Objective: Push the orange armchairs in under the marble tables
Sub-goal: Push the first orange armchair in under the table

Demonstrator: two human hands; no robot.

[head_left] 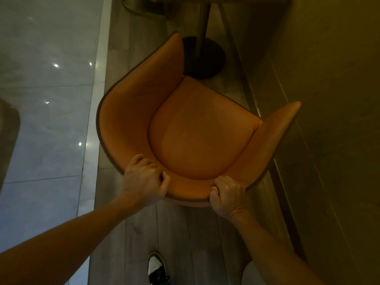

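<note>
Both hands: left hand [144, 179], right hand [227, 194] | gripping orange armchair [197, 128] backrest

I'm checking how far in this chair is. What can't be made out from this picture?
Head view only:
- Tabletop: cut off by the top edge; only the table base shows.
- Armchair legs: hidden beneath its seat.
- Fingertips of the left hand and right hand: curled over the backrest rim.

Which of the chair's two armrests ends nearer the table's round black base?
The left armrest of the orange leather armchair: its tip sits right beside the round black pedestal base, while the right armrest points toward the wall.
</note>
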